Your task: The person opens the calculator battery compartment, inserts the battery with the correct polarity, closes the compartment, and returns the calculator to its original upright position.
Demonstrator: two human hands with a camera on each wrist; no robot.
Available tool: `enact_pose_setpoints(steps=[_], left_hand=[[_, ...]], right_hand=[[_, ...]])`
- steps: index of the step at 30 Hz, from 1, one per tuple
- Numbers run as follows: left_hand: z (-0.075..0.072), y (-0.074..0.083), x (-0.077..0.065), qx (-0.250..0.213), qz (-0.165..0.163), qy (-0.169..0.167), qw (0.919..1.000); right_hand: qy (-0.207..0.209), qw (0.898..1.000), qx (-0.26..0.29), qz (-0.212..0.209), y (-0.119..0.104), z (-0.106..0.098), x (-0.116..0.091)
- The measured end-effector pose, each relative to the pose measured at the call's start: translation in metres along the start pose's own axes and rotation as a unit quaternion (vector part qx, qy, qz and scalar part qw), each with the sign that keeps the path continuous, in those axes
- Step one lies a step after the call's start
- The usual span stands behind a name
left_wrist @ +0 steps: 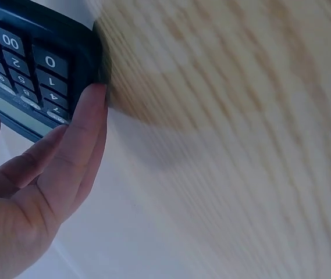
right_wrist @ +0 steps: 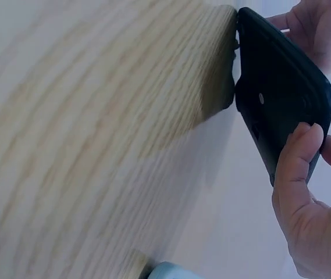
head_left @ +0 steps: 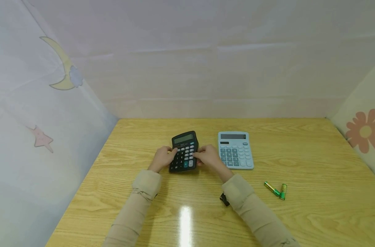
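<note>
Gripping the black calculator [head_left: 182, 161] from both sides, the left hand [head_left: 162, 159] and the right hand [head_left: 208, 156] hold it just left of the blue calculator [head_left: 244, 162]. The right hand lies between the two, with its thumb on the keys [head_left: 186, 157] and a finger pressed against the back [right_wrist: 281, 104]; the left hand, farther from the blue calculator, has its thumb over the face and its other fingers along the edge. The black calculator is tilted, its top raised; whether its lower edge touches the table [head_left: 113, 206] is hard to tell. The blue calculator lies flat, display [head_left: 232, 136] up. Right of it and nearer the person are two batteries [head_left: 272, 188], their ends close together. Beyond it rises a pale wall [head_left: 224, 79]; a moon [head_left: 62, 65] is far to its left, a red flower [head_left: 365, 131] well to its right.
</note>
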State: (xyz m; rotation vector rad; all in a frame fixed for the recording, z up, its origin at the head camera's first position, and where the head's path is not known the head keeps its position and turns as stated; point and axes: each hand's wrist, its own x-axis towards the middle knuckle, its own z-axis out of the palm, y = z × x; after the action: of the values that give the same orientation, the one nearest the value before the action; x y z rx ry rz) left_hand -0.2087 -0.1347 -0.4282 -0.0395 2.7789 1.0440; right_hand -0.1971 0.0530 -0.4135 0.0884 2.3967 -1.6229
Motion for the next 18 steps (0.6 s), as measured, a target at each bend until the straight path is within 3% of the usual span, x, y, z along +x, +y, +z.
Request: enact_pose_setpoints(steps=[18], left_hand=[[0.003,0.003,-0.008,-0.039,0.021,-0.034,0.9984]], right_hand=[[0.017,0.999,0.016,-0.026,-0.007,0.001,-0.011]])
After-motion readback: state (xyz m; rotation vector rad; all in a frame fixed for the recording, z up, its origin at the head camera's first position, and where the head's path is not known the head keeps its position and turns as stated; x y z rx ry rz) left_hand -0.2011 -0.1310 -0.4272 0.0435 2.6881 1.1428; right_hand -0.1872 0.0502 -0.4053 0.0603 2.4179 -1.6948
